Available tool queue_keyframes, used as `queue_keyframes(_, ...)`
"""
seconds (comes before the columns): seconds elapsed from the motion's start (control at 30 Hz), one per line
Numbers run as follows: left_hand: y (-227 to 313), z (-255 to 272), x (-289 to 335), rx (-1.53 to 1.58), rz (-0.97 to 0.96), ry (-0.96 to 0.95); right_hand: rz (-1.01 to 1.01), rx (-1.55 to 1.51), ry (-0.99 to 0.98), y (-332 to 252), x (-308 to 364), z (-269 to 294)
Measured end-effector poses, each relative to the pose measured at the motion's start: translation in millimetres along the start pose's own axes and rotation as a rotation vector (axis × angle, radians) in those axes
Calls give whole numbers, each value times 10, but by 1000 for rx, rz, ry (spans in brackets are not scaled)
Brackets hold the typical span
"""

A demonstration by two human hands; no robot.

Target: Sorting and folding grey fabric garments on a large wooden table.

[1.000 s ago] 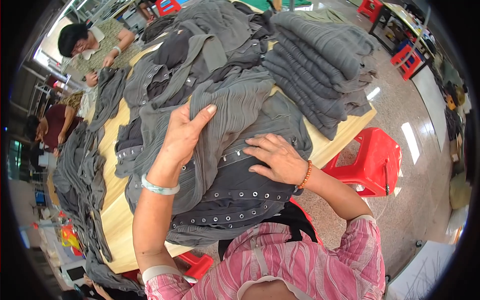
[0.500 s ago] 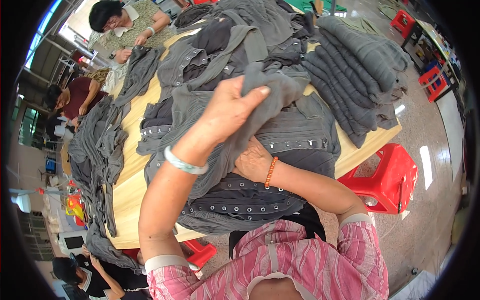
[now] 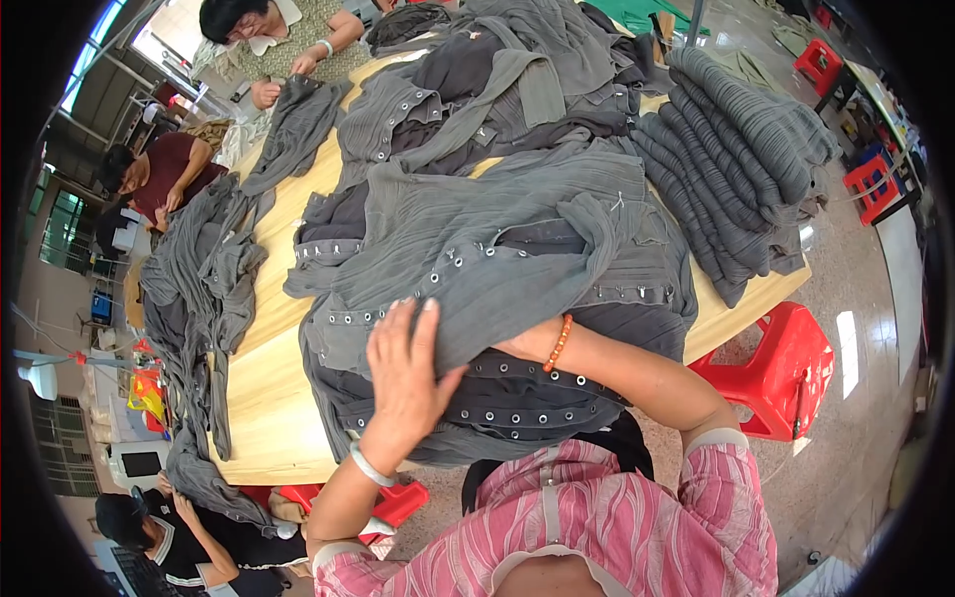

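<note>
A grey crinkled garment [image 3: 438, 209] with a row of metal eyelets lies spread over a stack of similar dark grey garments [image 3: 497, 413] in front of me. My left hand [image 3: 403, 368] lies flat on its near left edge, fingers stretched, beside a sleeve-like fold [image 3: 507, 308] that slants across the front. My right hand [image 3: 522, 342] reaches in under that fold from the right. Only its back near the wrist shows, below an orange beaded bracelet; the fingers are hidden by the cloth.
Folded grey garments [image 3: 721, 179] are piled at the right of the wooden table [image 3: 274, 398]. More loose garments [image 3: 199, 269] hang over its left edge. A red stool [image 3: 771, 373] stands at the right. A person [image 3: 288, 50] handles grey cloth across the table; others sit at left.
My left hand has come down from the raised cloth to the garment's near left edge and opened out flat. The lifted fabric now lies down, covering my right hand's fingers.
</note>
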State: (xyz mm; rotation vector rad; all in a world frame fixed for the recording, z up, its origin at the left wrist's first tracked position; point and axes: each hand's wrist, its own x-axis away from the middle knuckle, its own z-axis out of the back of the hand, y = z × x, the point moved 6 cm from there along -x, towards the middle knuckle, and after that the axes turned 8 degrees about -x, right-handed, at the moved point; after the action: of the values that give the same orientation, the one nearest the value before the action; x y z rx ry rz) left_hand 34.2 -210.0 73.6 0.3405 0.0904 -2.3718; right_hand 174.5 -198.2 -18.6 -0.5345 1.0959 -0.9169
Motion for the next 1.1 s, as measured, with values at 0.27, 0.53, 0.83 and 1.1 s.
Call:
queue_keyframes(0.27, -816, 123, -58, 591, 322, -42, 42, 308, -140, -370, -429, 274)
queue_keyframes(0.53, -1106, 177, -397, 832, 199, -114, -150, 421, -20, -154, -331, 182)
queue_keyframes(0.83, -1133, -45, -269, 908, 143, -220, 167, 1036, 3, 196, -479, -75)
queue_keyframes(1.1, -1308, -297, -133, 842, 195, -221, 92, 418, -202, -436, -335, 529)
